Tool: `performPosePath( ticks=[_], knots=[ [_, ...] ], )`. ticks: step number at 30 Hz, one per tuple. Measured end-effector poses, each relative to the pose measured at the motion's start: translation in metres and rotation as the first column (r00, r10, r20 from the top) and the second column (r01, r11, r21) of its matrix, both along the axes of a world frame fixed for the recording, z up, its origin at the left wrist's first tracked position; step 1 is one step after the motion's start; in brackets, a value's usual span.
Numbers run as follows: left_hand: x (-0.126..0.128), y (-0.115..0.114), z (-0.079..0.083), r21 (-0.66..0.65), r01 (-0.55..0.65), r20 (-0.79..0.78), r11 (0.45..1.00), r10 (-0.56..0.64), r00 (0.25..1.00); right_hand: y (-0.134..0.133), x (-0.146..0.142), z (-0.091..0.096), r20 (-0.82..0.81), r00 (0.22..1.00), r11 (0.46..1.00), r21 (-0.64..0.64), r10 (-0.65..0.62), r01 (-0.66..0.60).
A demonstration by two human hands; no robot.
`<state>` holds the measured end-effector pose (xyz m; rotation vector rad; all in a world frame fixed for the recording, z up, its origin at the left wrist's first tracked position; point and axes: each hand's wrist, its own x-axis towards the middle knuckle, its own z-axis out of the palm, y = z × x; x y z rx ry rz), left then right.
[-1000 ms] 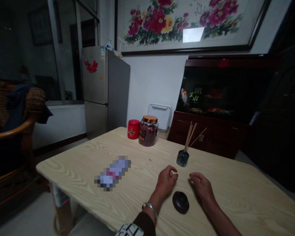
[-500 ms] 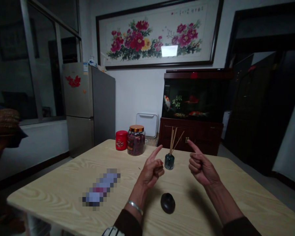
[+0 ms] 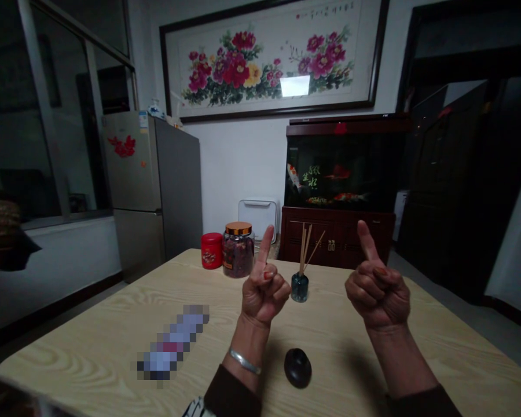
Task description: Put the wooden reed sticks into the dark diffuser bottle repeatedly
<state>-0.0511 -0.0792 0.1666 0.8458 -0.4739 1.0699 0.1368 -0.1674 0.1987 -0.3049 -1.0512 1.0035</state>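
Observation:
Above the table, my left hand (image 3: 264, 289) points its index finger upward, the other fingers curled in with nothing in them. A silver bangle (image 3: 245, 361) circles that wrist. My right hand (image 3: 378, 292) makes the same shape further right, its index finger up and its grip bare. Between the two hands, a little further back, stands a reed diffuser (image 3: 300, 287) of dark glass with several thin sticks. A dark, rounded object (image 3: 297, 368) with a small dip or knob on top lies on the table below and between my wrists. Neither hand touches these things.
On the wooden table (image 3: 91, 330), a red canister (image 3: 212, 251) and a clear jar with a gold lid (image 3: 238, 252) stand at the back. A pixelated long item (image 3: 173, 341) lies at left. Beyond are a fridge (image 3: 132, 168) and a fish tank (image 3: 330, 168).
Both index fingers have swung from slanting inward to nearly upright, and the palm sides now face me more. My right hand has shifted right, widening the gap. The view has moved slightly.

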Motion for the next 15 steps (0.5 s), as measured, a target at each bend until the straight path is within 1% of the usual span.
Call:
performPosePath(
  ticks=[3,6,8,12,15],
  knots=[
    [0.003,0.002,-0.030,-0.052,0.008,-0.026,0.999,-0.009,1.000,0.000,0.002,-0.027,-0.057,0.997,0.999,-0.022,0.048,-0.049],
    [0.005,0.005,-0.050,-0.083,-0.002,-0.049,0.997,-0.003,0.999,0.002,0.006,-0.045,-0.085,0.994,0.996,-0.048,0.074,-0.078],
    [0.007,0.008,-0.055,-0.092,0.010,-0.048,0.996,-0.014,0.999,0.005,0.009,-0.051,-0.097,0.991,0.994,-0.059,0.090,-0.096],
    [0.010,0.014,-0.057,-0.111,0.056,-0.042,0.992,-0.061,0.997,0.010,0.013,-0.052,-0.090,0.993,0.994,-0.072,0.080,-0.086],
    [0.012,0.022,-0.061,-0.119,0.040,-0.085,0.992,-0.050,0.995,0.015,0.016,-0.054,-0.098,0.994,0.995,-0.083,0.055,-0.064]
  ],
)
